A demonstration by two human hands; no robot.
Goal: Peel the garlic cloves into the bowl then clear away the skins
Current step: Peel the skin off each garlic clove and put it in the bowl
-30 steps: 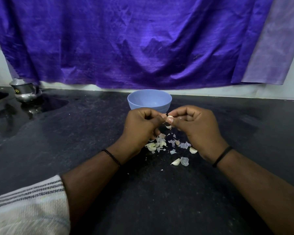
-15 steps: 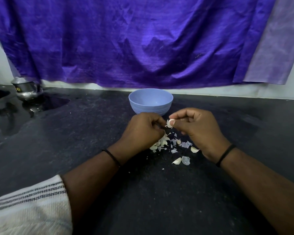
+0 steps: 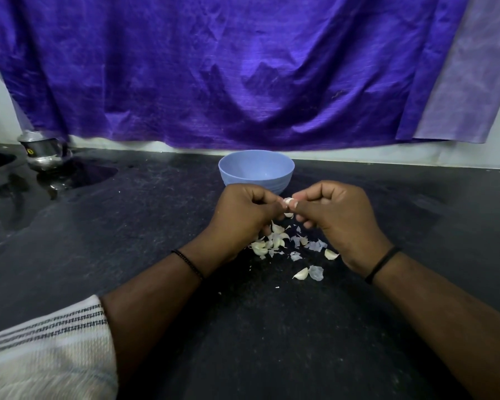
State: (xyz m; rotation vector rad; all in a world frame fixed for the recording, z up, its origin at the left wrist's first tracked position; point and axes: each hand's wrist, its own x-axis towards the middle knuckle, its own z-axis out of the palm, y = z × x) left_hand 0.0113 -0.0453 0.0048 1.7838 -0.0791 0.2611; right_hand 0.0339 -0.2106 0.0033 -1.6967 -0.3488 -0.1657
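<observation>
Two hands peeling one garlic clove above the worktop.

From the head view, the left hand (image 3: 247,209) and right hand (image 3: 334,212) meet fingertip to fingertip, fingers curled and pinching a garlic clove (image 3: 288,201) between them, just in front of the blue bowl (image 3: 256,170). Below the hands, cloves and skins (image 3: 274,242) lie scattered on the dark worktop (image 3: 156,226); one clove (image 3: 300,274) lies nearer the person, beside a skin (image 3: 316,272). A steel pot (image 3: 42,153) stands far left under a purple cloth (image 3: 214,67).
</observation>
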